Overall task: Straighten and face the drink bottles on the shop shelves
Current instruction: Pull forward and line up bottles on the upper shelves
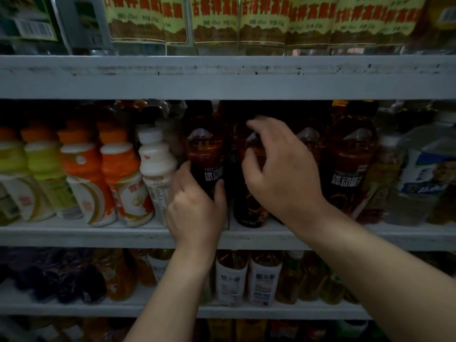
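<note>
- Just right of the white bottle (155,164), the left hand (197,206) grips an amber bottle (203,149), its black label facing out.
- Further right, the right hand (283,174) curls round a dark bottle (249,213).

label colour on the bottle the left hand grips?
The bottle has a black label, white lettering; head view.

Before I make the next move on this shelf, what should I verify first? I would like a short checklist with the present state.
1. Grip of left hand on left dark bottle: ok, fingers and thumb curl round it.
2. Label of left dark bottle faces front: ok.
3. Grip of right hand on middle dark bottle: cannot tell, fingers arch over it.
4. Label of middle dark bottle faces front: cannot tell, the hand hides it.
5. Label of right dark bottle faces front: ok.
</note>
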